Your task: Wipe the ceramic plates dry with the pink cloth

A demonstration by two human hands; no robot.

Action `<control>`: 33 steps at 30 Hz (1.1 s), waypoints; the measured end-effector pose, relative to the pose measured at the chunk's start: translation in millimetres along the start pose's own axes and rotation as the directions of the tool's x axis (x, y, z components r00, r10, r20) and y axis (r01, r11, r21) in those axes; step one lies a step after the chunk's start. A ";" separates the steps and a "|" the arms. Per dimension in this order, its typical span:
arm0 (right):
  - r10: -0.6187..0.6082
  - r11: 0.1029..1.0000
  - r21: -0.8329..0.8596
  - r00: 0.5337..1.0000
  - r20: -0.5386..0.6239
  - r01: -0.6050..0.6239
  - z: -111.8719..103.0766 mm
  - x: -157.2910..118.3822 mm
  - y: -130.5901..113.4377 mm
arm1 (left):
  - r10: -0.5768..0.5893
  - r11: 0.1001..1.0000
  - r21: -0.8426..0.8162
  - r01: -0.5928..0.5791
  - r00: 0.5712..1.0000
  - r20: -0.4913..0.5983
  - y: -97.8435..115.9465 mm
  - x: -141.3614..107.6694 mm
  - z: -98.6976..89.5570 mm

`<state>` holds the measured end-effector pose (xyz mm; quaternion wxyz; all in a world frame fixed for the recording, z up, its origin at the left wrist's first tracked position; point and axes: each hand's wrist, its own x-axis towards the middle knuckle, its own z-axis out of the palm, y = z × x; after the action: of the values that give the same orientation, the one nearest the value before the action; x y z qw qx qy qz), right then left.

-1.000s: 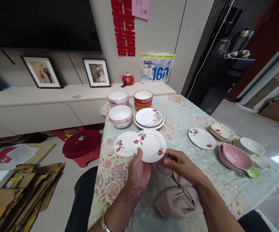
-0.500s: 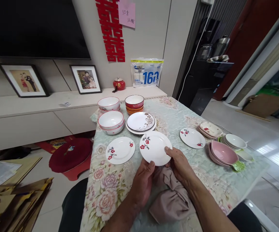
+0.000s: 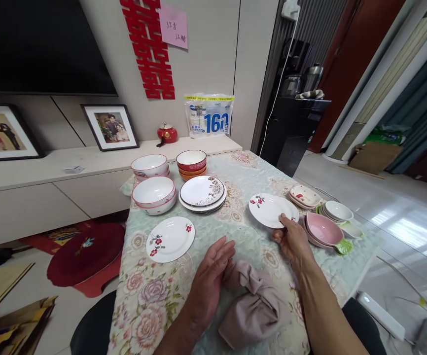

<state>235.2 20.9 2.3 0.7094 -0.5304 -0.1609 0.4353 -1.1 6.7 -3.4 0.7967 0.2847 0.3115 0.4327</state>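
Note:
A white plate with red flowers [image 3: 268, 209] is pinched at its near right edge by my right hand [image 3: 293, 239], thumb on top and fingers beneath. It covers the spot on the right where another such plate lay. My left hand [image 3: 211, 276] holds nothing; its fingers are stretched out, above the tablecloth. A crumpled mauve cloth [image 3: 256, 310] lies between my forearms, close to the left hand. Another flowered plate [image 3: 171, 240] rests flat at the left. Behind it stands a stack of larger plates [image 3: 202, 191].
White bowls with red rims [image 3: 154, 190] and a red-and-orange bowl stack [image 3: 191, 165] stand at the back left. On the right are square dishes [image 3: 305, 195], small green-white bowls [image 3: 337, 211] and pink leaf-handled bowls [image 3: 324, 229]. A flowered tablecloth [image 3: 150, 296] covers the table.
My right hand has carried the plate rightward, over the other small plate's place. My left hand has let go of it and opened. The view has turned right.

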 end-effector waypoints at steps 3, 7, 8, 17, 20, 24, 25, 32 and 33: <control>0.012 1.000 0.018 0.999 -0.030 -0.011 -5.6 0.0 3.0 | -0.018 1.000 0.012 0.018 1.000 -0.004 1.9 -0.8 2.4; 0.037 0.999 0.027 0.997 -0.070 -0.036 -10.9 0.9 6.2 | -0.038 0.999 0.022 0.038 0.999 0.002 4.1 -1.1 4.6; 0.043 0.999 0.029 0.996 -0.081 -0.041 -11.8 1.4 6.4 | -0.039 0.999 0.025 0.039 0.999 0.005 4.2 -0.9 4.4; 0.118 0.993 0.050 0.978 -0.174 -0.111 -12.5 2.2 1.2 | -0.054 0.997 0.055 0.053 0.998 0.023 5.2 -1.1 2.5; 0.133 0.991 0.057 0.972 -0.193 -0.125 -11.8 1.4 -0.2 | -0.063 0.996 0.063 0.062 0.998 0.021 5.9 -1.9 3.1; 0.145 0.988 0.075 0.968 -0.204 -0.132 -12.2 1.2 0.1 | -0.072 0.996 0.063 0.071 0.997 0.026 5.4 -1.2 1.7; 0.149 0.988 0.081 0.967 -0.206 -0.134 -12.5 1.4 0.2 | -0.074 0.996 0.060 0.072 0.997 0.027 5.1 -0.8 1.2; 0.185 0.977 0.141 0.966 -0.179 -0.161 -15.7 1.2 -3.2 | -0.079 0.995 0.058 0.076 0.996 0.046 3.0 -0.9 -1.6; 0.193 0.974 0.149 0.967 -0.169 -0.168 -16.1 0.6 -3.7 | -0.080 0.995 0.062 0.077 0.996 0.049 2.8 -1.0 -2.1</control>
<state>248.3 11.3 -0.7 0.7123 -0.5319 -0.0169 0.4577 -4.5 7.5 -2.5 0.8119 0.3073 0.3146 0.3839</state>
